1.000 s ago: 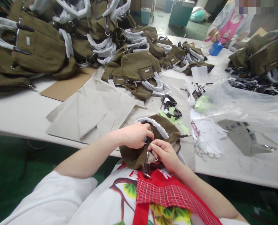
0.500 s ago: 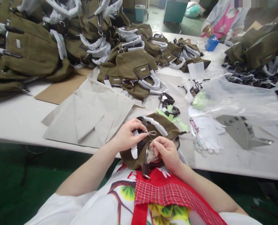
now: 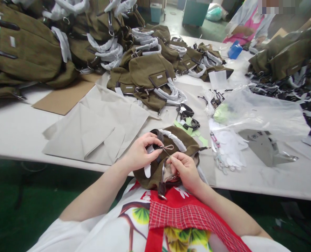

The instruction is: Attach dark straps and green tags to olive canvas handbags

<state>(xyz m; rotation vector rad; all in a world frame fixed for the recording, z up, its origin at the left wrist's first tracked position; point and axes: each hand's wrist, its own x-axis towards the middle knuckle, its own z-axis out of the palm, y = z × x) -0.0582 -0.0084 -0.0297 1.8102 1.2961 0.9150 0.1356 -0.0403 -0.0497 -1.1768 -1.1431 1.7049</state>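
Note:
An olive-green bag (image 3: 184, 134) with a wrapped white handle (image 3: 177, 138) lies at the table's front edge, against my apron. Above it, my left hand (image 3: 145, 152) is closed in a pinch on a narrow metal loop (image 3: 168, 147), probably a clasp. A coiled dark strap (image 3: 157, 134) and a white tag (image 3: 147, 170) show beside those fingers. My right hand (image 3: 184, 168) is pinched on a thin cord that runs up towards the metal loop. Below it the bag's zipper (image 3: 163, 172) is open, showing pale lining. The fingertips hide where cord and loop meet.
Piled olive bags (image 3: 29, 52) fill the table's back left; more bags (image 3: 278, 59) stand at right. Grey sheets (image 3: 92, 126) lie at left. Coiled straps (image 3: 192, 124), white tags (image 3: 229, 147), clear plastic (image 3: 271, 112) and a grey metal piece (image 3: 265, 143) lie rightward. A co-worker (image 3: 246, 28) is opposite.
My hands keep nearly the same hold on the loop and cord. The view has shifted slightly, and the co-worker's arm across the table has moved.

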